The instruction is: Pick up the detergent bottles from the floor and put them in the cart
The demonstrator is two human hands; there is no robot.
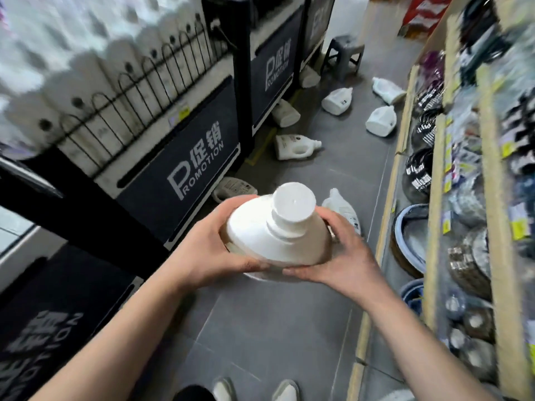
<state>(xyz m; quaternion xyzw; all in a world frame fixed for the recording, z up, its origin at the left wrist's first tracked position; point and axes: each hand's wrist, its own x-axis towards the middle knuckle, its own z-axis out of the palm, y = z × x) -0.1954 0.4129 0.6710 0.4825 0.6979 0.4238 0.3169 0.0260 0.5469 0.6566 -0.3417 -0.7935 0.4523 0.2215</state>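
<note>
– Detergent bottle (pixel 272 230) is off the floor (pixel 275 328) and held out in front of me above the grey tiles, with its cap (pixel 293 201) pointing back at my face. My left grip (pixel 208 250) clasps one flank and my right grip (pixel 341 256) the other, thumbs along the near edge. Both are grasping it.

– And where does it go?

– Into the cart, which I can't see from here. I'd keep both grips on the wide body, not the neck, because the plastic looks smooth. I'd also carry it close and set it down in the cart instead of dropping it. My feet need care too: a second bottle (pixel 341 209) lies just beyond this one, and a third (pixel 234 188) rests against the stand on my left. More are scattered well up the aisle, so I judge the job is far from done.

– Anything you can read?

– Biggest first: the dark panel (pixel 185 169) on the left stand shows a large white "P", the characters 促销 and "PROMOTION". The next panel (pixel 273 68) along repeats it. A bottle lying flat (pixel 295 146) has a label of small dark print, too fine to read. The yellow tags on the right-hand shelf (pixel 434 198) are blurred. The bottle I hold shows no writing on this side.
</note>
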